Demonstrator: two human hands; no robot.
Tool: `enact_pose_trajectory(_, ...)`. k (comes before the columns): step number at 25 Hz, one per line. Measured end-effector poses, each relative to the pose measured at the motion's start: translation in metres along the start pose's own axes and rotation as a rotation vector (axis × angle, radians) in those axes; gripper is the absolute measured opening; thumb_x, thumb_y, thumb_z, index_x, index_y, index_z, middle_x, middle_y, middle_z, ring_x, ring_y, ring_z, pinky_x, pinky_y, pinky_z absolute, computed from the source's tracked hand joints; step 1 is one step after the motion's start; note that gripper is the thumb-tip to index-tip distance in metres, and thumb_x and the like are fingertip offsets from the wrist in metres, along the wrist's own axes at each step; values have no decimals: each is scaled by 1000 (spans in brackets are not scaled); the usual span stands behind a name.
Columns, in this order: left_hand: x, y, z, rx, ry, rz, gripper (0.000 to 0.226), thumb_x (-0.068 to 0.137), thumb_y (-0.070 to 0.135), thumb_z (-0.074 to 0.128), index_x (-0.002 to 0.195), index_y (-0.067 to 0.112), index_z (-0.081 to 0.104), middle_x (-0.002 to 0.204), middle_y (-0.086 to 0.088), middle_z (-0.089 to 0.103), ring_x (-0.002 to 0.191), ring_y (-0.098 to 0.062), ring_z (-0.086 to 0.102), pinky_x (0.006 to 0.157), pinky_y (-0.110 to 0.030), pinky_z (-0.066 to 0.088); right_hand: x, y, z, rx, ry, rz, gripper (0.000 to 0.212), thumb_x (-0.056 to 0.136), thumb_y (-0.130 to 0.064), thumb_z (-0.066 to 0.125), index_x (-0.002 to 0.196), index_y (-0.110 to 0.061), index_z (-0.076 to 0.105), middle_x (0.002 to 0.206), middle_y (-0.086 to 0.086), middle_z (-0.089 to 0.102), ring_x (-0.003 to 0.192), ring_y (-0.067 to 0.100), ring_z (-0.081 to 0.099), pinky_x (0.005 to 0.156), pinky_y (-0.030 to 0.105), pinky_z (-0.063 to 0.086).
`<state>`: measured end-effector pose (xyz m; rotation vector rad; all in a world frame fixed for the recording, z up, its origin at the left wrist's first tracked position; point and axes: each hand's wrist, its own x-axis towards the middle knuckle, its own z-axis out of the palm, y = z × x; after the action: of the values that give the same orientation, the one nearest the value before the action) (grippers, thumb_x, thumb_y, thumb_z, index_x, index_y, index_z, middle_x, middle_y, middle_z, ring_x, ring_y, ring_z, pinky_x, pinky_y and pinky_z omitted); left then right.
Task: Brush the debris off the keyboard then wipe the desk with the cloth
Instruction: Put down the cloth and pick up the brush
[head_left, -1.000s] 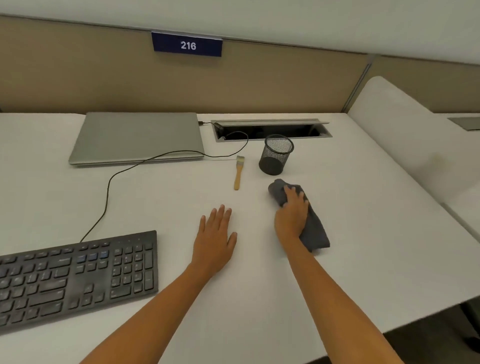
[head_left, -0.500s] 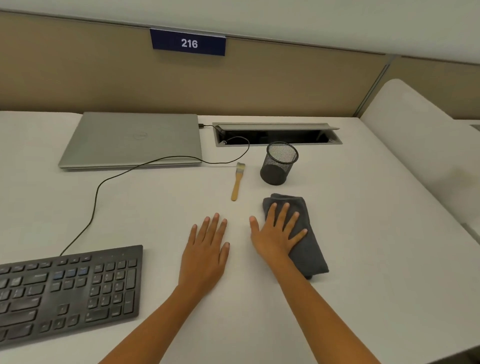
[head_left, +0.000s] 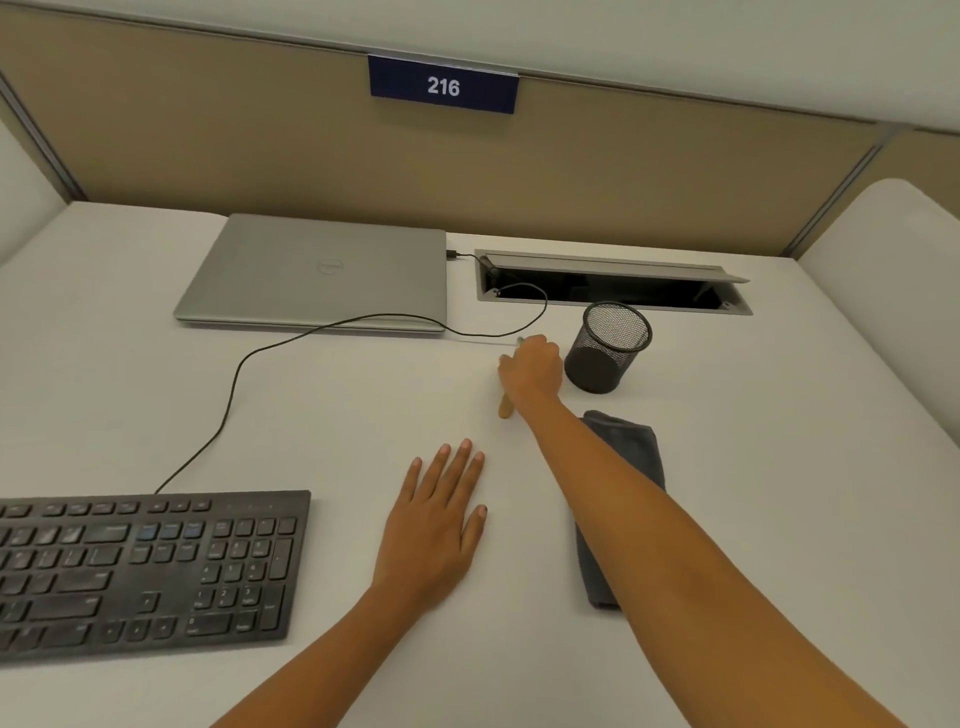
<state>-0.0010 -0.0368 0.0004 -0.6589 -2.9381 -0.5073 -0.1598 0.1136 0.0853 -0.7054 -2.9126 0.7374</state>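
- Brush (head_left: 505, 408), small, with a pale wooden handle, lies on the white desk (head_left: 779, 493) at about one o'clock from the left hand. Only its handle end shows, poking out under the right wrist, plus a sliver of the head beyond the knuckles.
- Right hand (head_left: 532, 366) sits on top of the brush with its fingers bent down over it. I cannot tell whether they have closed round the handle.
- Left hand (head_left: 434, 525) lies flat on the desk, palm down, fingers straight and slightly spread, holding nothing.
- Dark grey folded cloth (head_left: 631, 441) lies at three o'clock from the left hand, partly under the right forearm, with no hand on it.
- Black wired keyboard (head_left: 145, 566) sits at nine o'clock from the left hand, well apart from the brush.
- Black wire-mesh pen cup (head_left: 608, 348) stands just beside the right hand, at three o'clock from it; a closed silver laptop (head_left: 322, 270) lies at eleven o'clock.
- Judged step: picking up the brush, so the brushing is not yet begun and the wiping comes later.
- Next move likely calls for a firm hold on the handle, a lift clear of the cup, and a carry toward eight o'clock, bristles down over the keys.
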Motion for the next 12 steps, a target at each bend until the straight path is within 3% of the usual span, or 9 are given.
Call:
enact_pose_trajectory(7,1,-2,3,15,1,-13,60,105,49,9,158,21,17,164,3,16,152,-18,12,118,-41,10,1,0,16,90,-2,99,35,87,-11,66,117,3,55,119,16,61,108,31,61,82,34,51)
enact_pose_trajectory(10,0,-3,2,15,5,-9,60,105,48,10,158,20,18,164,2,18,151,-18,14,118,-41,11,-4,3,7,213,-58,74,29,82,-17,70,103,2,62,102,14,65,94,29,63,65,29,45)
enact_pose_trajectory(12,0,-4,1,15,9,0,59,106,46,11,158,20,20,164,2,19,151,-19,16,118,-41,11,-10,1,-13,380,18,-13,21,83,-15,67,95,2,65,85,10,63,80,24,59,57,24,35)
